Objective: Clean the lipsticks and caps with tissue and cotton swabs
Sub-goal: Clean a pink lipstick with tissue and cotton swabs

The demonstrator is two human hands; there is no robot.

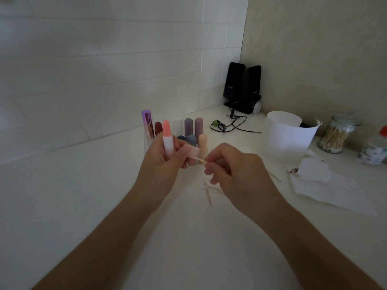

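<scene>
From the head view, the left hand (165, 162) holds two things at once. Its grip is curled round the white barrel of an uncapped lipstick (168, 143), which stands upright with its coral bullet exposed. Its thumb and fingertips also pinch the translucent pink cap (191, 154), whose mouth is turned towards the right. The right hand (232, 166) is just beside it, and its grip pinches the wooden stem of a cotton swab (201, 160). The swab's far end meets the cap's mouth, but whether the tip is inside cannot be told.

The step in hand looks like swabbing the inside of the cap. To do it well:
- Hold the stem close to the cap so the thin stick does not flex.
- Roll it between the fingertips so the tip sweeps the whole inner wall.
- Keep the bare bullet tilted away from the cap and the knuckles, as it would smear at a touch.

Spent swabs (211, 190) lie on the surface (104, 185) under the right hand. A stained tissue (326, 189) lies further right, and fresh swabs fill a glass jar (338, 136) beyond it. More capped lipsticks (188, 126) stand in a row behind the hands.
</scene>
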